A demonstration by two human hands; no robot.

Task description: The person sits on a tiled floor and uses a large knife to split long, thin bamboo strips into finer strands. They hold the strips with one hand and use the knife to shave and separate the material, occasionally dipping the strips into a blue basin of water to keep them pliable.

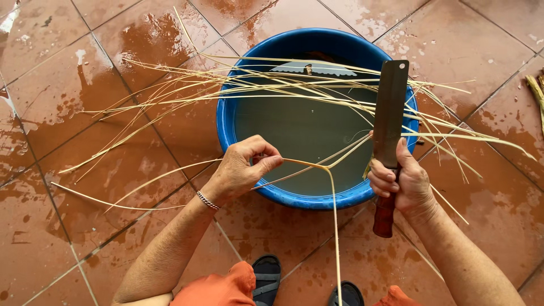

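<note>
My left hand (242, 168) pinches a thin pale cane strip (306, 165) just in front of a blue basin (226, 122). The strip bends sharply at its middle and runs down toward my feet. My right hand (399, 180) grips the red-brown handle of a cleaver-like knife (389, 116), its flat rectangular blade pointing up over the basin's right rim. Several long pale strips (243, 85) lie across the basin of murky water and fan out to the left over the floor.
The floor is wet reddish-brown tile (85, 68) with puddles. My dark sandals (266, 277) and orange trousers (218, 290) show at the bottom edge. A piece of thicker cane (535, 90) lies at the right edge.
</note>
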